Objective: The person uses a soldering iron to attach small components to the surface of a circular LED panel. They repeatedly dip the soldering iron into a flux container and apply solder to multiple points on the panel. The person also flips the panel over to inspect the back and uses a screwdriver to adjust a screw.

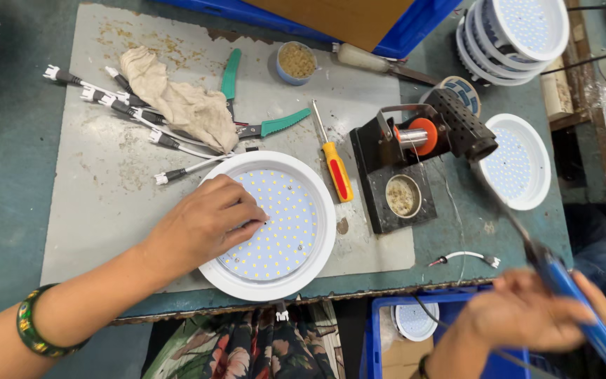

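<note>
Grey bench mat, left hand fingers curled on round LED panel, blurred right hand gripping blue-handled soldering iron

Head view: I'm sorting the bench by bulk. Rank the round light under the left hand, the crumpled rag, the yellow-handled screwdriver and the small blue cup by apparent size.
1. Round light
2. Crumpled rag
3. Yellow-handled screwdriver; slim, though longer than the cup is wide
4. Small blue cup

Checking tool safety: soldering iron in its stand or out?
Out. The right hand holds the blue-handled soldering iron away from the black stand.
</note>
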